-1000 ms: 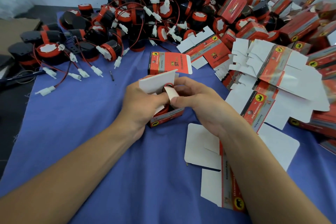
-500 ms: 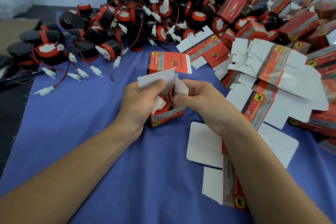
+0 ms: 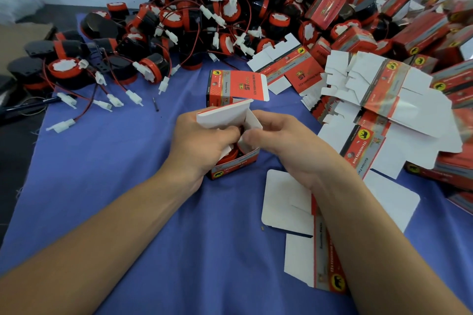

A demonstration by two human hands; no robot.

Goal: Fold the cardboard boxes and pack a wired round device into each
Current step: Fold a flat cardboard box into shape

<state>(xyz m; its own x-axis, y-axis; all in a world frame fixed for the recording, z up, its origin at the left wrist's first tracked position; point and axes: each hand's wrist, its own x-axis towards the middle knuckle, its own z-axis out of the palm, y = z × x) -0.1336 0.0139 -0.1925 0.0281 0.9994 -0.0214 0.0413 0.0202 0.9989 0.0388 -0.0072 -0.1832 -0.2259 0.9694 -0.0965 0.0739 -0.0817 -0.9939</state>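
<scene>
The box stands upright between the hands, the round device seemingly already inside — the left hand curls round its left wall, the right hand pinches the right side flap, which must fold leftward over the opening.

Your cardboard box is thin card: printed red outside with a slight sheen, plain matt white inside. Under it the blue cloth looks matt and smooth. Behind the box, the round devices are glossy black plastic, red-rimmed, with white plastic connectors.
</scene>
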